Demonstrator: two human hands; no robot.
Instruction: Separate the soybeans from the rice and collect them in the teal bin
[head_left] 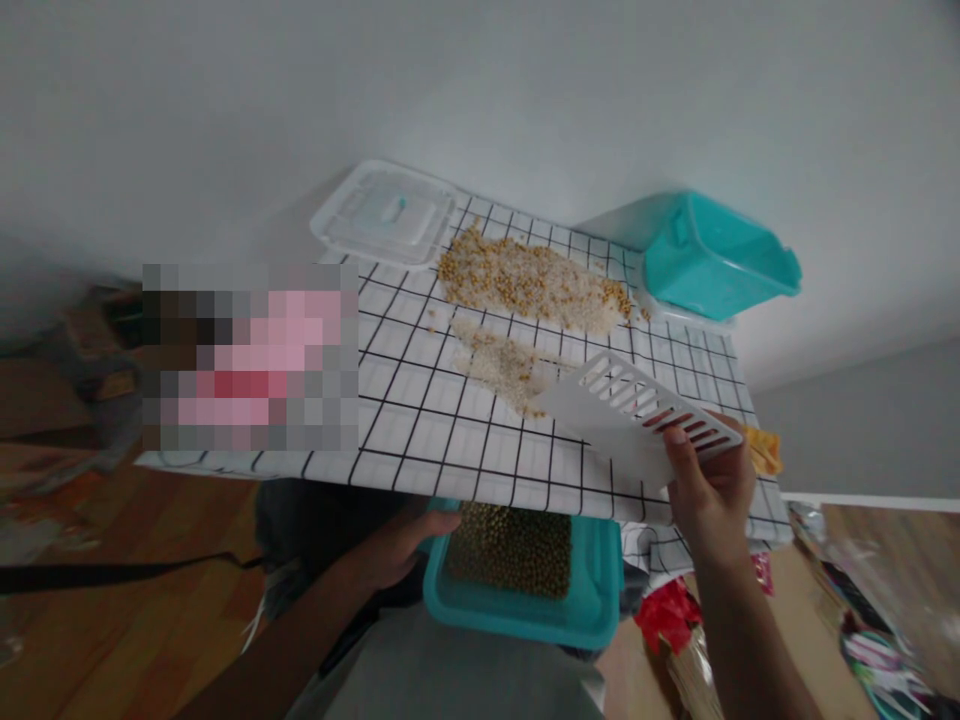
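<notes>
My right hand (709, 490) grips a white slotted plastic scoop (634, 415) by its slotted end, its flat edge resting on the checked tablecloth (420, 400) beside a small patch of rice. A bigger pile of mixed rice and beans (529, 282) lies further back on the cloth. My left hand (397, 545) holds a teal tray (525, 595) full of beans just below the table's near edge, fingers curled on its left rim.
A clear plastic lid (382, 212) lies at the table's far left corner. A teal bin (712, 258) sits tilted at the far right corner against the white wall. Red and yellow packets (667, 610) lie near my right forearm. Wooden floor is at the left.
</notes>
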